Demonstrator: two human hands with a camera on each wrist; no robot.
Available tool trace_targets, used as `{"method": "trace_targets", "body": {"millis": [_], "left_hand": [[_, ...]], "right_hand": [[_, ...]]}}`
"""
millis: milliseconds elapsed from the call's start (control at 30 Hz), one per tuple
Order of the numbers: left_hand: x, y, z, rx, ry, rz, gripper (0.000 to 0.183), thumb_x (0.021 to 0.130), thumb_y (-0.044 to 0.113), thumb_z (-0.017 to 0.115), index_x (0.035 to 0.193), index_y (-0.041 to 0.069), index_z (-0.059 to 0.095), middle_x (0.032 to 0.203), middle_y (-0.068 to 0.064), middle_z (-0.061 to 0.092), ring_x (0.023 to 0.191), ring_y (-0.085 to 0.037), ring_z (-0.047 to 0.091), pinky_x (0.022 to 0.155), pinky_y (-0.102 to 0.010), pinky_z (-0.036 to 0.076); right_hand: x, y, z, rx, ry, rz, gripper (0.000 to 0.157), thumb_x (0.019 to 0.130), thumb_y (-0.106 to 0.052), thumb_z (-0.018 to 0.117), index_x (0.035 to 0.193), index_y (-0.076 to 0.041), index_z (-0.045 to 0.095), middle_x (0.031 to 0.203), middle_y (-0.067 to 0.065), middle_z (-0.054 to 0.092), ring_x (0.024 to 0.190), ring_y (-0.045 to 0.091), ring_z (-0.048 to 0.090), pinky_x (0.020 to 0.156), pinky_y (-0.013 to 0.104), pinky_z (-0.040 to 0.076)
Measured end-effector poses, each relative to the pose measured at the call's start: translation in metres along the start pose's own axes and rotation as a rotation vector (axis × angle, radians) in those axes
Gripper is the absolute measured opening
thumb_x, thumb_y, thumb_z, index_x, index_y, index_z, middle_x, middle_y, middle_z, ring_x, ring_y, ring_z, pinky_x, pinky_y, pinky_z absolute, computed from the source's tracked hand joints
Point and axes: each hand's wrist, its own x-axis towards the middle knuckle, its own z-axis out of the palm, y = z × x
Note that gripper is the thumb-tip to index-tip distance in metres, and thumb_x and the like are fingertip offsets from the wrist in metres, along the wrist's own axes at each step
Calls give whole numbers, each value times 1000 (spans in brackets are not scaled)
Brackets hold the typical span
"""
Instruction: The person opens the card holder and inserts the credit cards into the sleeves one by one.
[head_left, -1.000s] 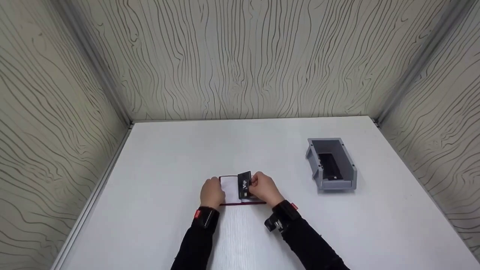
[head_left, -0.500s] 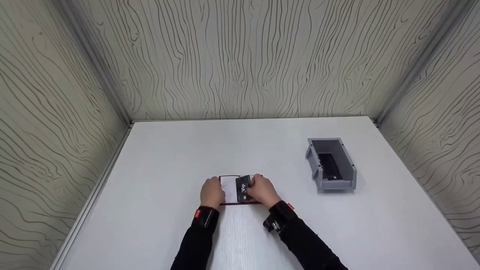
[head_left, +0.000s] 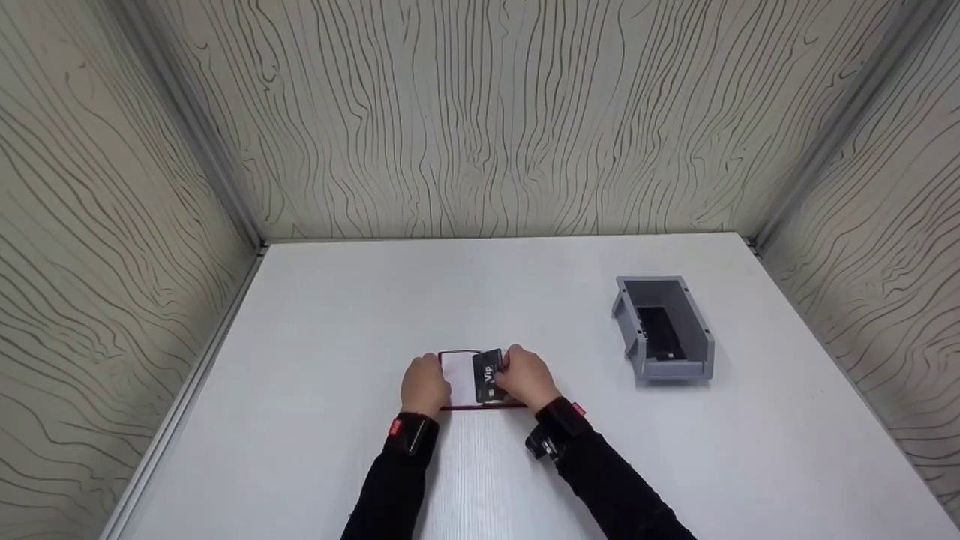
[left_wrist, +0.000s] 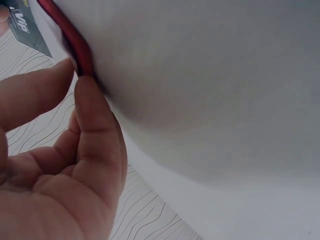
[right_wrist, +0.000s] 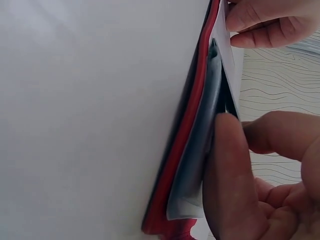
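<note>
A small red-edged card holder lies open on the white table, a white page showing on its left half. My left hand pinches its left edge between thumb and finger, seen close in the left wrist view on the red edge. In my right hand, thumb and fingers pinch a black card marked "Vip", tilted over the middle of the holder. Clear plastic sleeves stand up from the red cover in the right wrist view, right beside the thumb. The right hand covers much of the holder's right half.
To the right stands a grey open-front bin with a dark, flat thing inside. Wood-patterned panels rise behind the table and on both sides.
The right hand has shifted slightly left, and the Vip card has come a little lower and nearer the holder's front edge. The left hand and the holder have stayed in place.
</note>
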Motion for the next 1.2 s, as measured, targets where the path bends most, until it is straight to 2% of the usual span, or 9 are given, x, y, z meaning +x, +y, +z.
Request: {"method": "trace_targets", "body": {"millis": [400, 633, 867, 1200], "left_hand": [[1, 2, -3, 6, -21, -11, 15, 69, -9, 67, 82, -7, 61, 78, -22, 62, 78, -40, 63, 73, -49, 51], [2, 3, -2, 5, -41, -40, 16, 70, -10, 68, 85, -9, 62, 80, -23, 63, 78, -39, 64, 73, -50, 52], [1, 2, -2, -8, -38, -39, 16, 71, -8, 67, 87, -9, 63, 80, -21, 63, 79, -38, 63, 72, -48, 52], [1, 4, -3, -20, -42, -48, 18, 72, -5, 69, 89, -10, 64, 82, -23, 64, 80, -40, 64, 74, -50, 52]], "right_hand": [[3, -2, 5, -1, -23, 3, 20, 80, -12, 74, 83, -3, 56, 74, 5, 57, 70, 22, 54, 69, 40, 48], [3, -6, 7, 10, -27, -26, 19, 79, -10, 75, 82, -2, 57, 76, 7, 60, 70, 23, 56, 69, 40, 49], [3, -8, 10, 69, -59, 8, 16, 79, -6, 72, 89, 1, 61, 82, 11, 65, 69, 22, 63, 64, 34, 52], [2, -14, 11, 125, -110, -13, 19, 82, -4, 68, 98, 6, 65, 82, 10, 66, 68, 17, 63, 59, 29, 53]]}}
